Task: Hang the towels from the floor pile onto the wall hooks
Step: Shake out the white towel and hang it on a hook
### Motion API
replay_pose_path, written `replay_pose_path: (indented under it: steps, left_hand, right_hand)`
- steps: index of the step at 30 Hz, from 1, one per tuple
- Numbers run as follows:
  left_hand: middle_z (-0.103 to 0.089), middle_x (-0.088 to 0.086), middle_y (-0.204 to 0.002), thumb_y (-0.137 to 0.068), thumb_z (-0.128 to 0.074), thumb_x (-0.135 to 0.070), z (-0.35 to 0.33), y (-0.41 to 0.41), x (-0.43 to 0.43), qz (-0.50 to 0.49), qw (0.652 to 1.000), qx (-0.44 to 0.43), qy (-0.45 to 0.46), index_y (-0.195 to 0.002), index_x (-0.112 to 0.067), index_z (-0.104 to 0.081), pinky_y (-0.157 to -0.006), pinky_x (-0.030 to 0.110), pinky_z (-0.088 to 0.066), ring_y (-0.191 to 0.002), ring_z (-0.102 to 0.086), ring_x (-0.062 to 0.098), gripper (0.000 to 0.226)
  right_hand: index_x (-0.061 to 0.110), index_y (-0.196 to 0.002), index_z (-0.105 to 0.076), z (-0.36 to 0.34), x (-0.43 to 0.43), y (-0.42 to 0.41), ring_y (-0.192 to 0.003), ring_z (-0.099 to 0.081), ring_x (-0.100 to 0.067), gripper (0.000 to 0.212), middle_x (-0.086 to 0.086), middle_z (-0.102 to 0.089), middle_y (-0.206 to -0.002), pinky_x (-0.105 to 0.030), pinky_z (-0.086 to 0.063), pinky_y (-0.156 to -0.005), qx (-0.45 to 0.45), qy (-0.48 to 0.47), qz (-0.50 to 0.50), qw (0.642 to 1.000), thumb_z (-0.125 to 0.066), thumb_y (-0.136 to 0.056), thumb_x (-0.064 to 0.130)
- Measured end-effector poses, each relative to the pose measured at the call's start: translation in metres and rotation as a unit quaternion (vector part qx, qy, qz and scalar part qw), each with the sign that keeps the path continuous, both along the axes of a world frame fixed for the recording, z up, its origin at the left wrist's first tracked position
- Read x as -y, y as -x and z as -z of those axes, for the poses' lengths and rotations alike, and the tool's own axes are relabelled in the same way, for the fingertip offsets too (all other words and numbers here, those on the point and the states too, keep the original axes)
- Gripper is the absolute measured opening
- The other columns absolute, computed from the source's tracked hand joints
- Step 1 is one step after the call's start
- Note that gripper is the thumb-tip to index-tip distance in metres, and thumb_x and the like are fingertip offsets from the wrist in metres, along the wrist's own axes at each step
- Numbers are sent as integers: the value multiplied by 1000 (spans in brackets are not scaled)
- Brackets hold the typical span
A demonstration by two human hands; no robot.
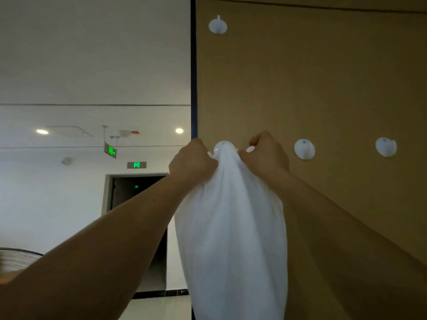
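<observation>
Both hands, left [193, 161] and right [268, 153], pinch the top of a white towel [231, 227]. The gathered fabric covers a hook [223, 148] near the panel's [323, 77] left edge.

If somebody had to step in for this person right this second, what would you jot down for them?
Left hand and right hand: both gripping the top of a white towel, one on each side of the leftmost lower hook.
Towel: bunched over that hook, hanging down the brown wall panel.
Empty: upper hook, middle hook, right hook.
Left: let go, check it holds. The floor pile is out of view.
</observation>
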State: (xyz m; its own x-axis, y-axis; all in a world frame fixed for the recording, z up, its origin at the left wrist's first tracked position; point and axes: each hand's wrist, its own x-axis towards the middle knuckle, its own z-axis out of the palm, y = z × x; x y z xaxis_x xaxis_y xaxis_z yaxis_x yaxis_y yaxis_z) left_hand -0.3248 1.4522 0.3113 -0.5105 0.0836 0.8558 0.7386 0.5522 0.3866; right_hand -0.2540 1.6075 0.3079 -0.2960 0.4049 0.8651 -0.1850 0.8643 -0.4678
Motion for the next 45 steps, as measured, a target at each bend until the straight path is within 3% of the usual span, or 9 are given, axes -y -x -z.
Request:
replay_pose_path:
  steps: [7, 13, 20, 24, 28, 34, 37, 40, 45]
  left_hand:
    - [-53, 7, -115, -87, -53, -42, 7, -18, -14, -246, 902, -318, 157, -122, -24, -53, -89, 39, -36, -107, -47, 27, 40]
    - [-57, 10, -107, -101, -43, -25, 32, -13, -4, -54, 953, -232, 185, -126, -8, -54, -80, 29, -42, -95, -55, 23, 32]
    - [-43, -4, -70, -94, -35, -45, 35, -42, -2, -197, 929, -227, 216, -72, -20, -47, -72, 31, -22, -82, -29, 16, 36]
    - [-59, 9, -100, -86, -63, -31, 14, -57, -8, -140, 947, -43, 285, -103, -9, -63, -78, 30, -42, -96, -53, 23, 28]
    - [-62, 12, -120, -95, -56, -19, 12, -59, -13, -133, 964, 23, 227, -117, -4, -59, -89, 27, -44, -110, -59, 24, 27]
    - [-61, 13, -107, -94, -45, -15, 30, -60, -10, -38, 998, 46, 24, -107, -2, -56, -72, 32, -39, -87, -53, 24, 22]
    - [-60, 20, -109, -94, -44, -14, 36, -54, -14, 98, 980, 133, -112, -108, 3, -56, -77, 37, -44, -98, -58, 34, 25]
    - [-51, 7, -85, -93, -41, -17, 55, -46, -19, 183, 953, 139, -197, -84, -9, -49, -60, 29, -35, -72, -48, 19, 14]
    - [-58, -9, -84, -95, -43, -48, 98, -33, -24, 191, 960, 106, -177, -95, -21, -56, -62, 24, -39, -76, -56, 7, 29]
  right_hand:
    - [26, -112, -65, 12, 12, -1, -103, -45, -22, 23, -1, -53, -113, -32, -31, -85, -98, -264, 211, 936, -58, -90, 28]
    - [12, -109, -65, 30, 14, 2, -87, -57, -23, 24, -8, -57, -97, -37, -47, -75, 9, -253, 19, 967, -50, -95, 25]
    - [20, -63, -44, 23, 13, -14, -66, -49, -19, 27, 0, -52, -69, -29, -28, -52, 82, -163, -71, 981, -49, -88, 30]
    - [15, -88, -54, 15, 19, -21, -77, -55, -20, 12, 2, -56, -82, -29, -39, -61, 150, -189, -42, 970, -62, -82, 21]
    - [21, -92, -47, 15, 22, -22, -80, -56, -19, 22, 4, -55, -86, -28, -39, -62, 169, -169, -29, 971, -64, -79, 19]
    - [23, -91, -46, 18, 24, -17, -73, -55, -16, 19, 8, -51, -78, -27, -36, -54, 186, -142, 13, 972, -61, -80, 26]
    - [11, -96, -55, 19, 25, -11, -91, -64, -25, 21, -2, -60, -89, -33, -49, -74, 215, -107, -59, 969, -57, -89, 30]
    - [7, -110, -52, 35, 20, -7, -89, -63, -24, 33, -5, -61, -97, -35, -49, -71, 156, -44, -168, 972, -51, -88, 30]
    - [17, -113, -46, 90, 12, 2, -73, -56, -9, 28, 10, -54, -86, -22, -39, -57, 49, -42, -189, 980, -44, -97, 39]
